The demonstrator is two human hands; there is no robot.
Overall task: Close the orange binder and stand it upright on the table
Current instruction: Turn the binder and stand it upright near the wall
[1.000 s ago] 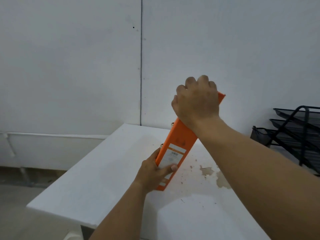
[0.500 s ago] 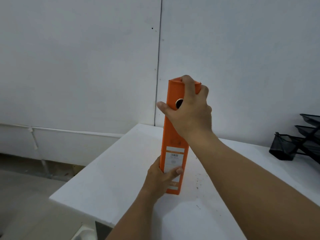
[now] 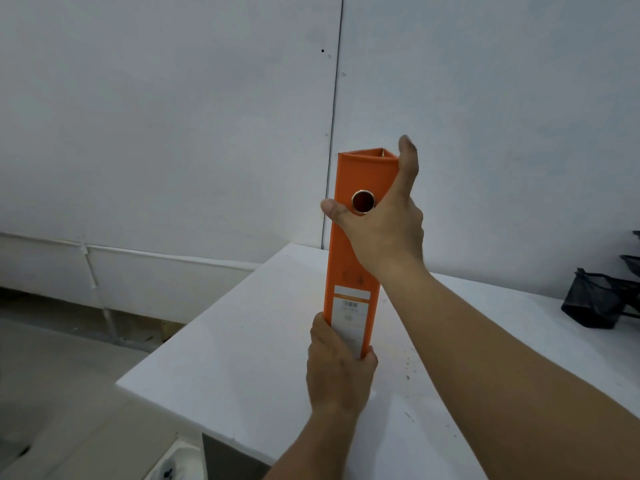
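Observation:
The orange binder stands upright and closed on the white table, its spine facing me with a metal finger hole and a white label lower down. My left hand wraps around the binder's bottom end. My right hand is at the upper part of the spine, thumb across the front below the hole, fingers loosened and reaching up along the right side to the top corner. The binder's foot is hidden behind my left hand.
A black mesh paper tray rack sits at the right edge of the table. A white wall rises close behind. The table's left edge drops to the floor. Small dark stains mark the tabletop near my right forearm.
The binder went from leaning right to fully upright. My right hand slid down from the top edge and loosened; my left hand stayed at the bottom.

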